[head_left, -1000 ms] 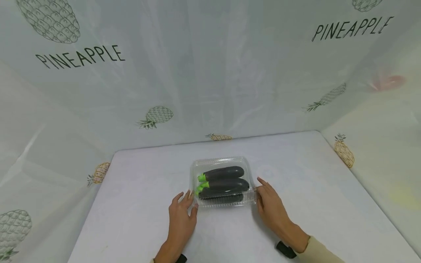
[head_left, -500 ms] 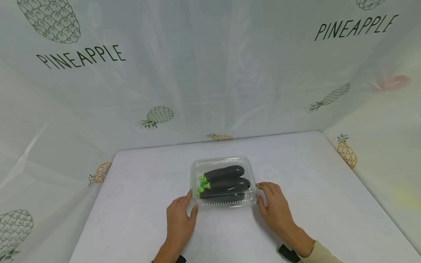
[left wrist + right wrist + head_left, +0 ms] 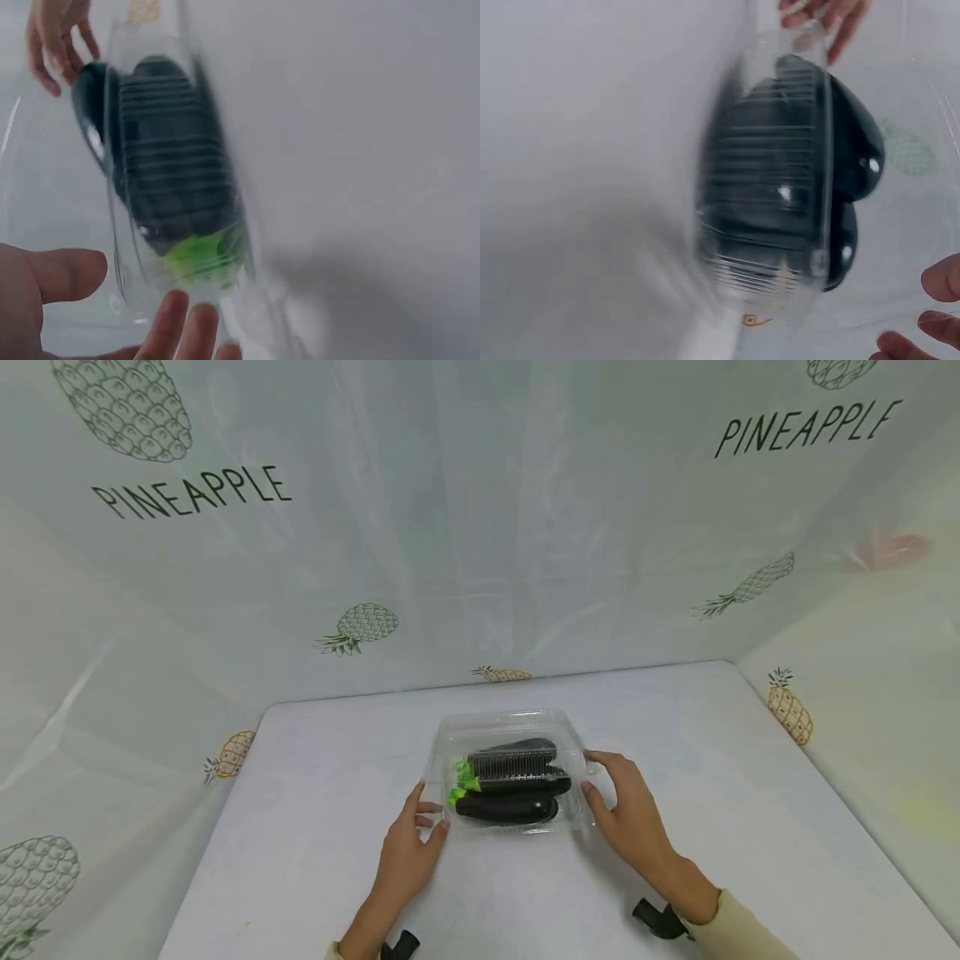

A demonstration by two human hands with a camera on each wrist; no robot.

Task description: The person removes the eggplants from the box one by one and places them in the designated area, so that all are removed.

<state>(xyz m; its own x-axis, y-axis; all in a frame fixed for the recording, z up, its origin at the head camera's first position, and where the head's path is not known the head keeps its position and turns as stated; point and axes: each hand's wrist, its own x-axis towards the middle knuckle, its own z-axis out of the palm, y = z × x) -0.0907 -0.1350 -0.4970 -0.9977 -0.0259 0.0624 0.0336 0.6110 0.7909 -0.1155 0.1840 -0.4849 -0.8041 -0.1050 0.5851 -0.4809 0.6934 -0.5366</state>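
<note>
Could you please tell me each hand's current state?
Left hand: open, at one end of the clear rectangular plastic box.
Right hand: open, opposite end.

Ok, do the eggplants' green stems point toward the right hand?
No, the eggplants have their green stems toward the left hand.

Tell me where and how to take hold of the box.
I'd grip the box low on its two ribbed end walls, left hand coming from the left and right hand from the right. It is wider than deep, and the eggplants lie lengthwise between those ends, so holding both should share their weight.
</note>
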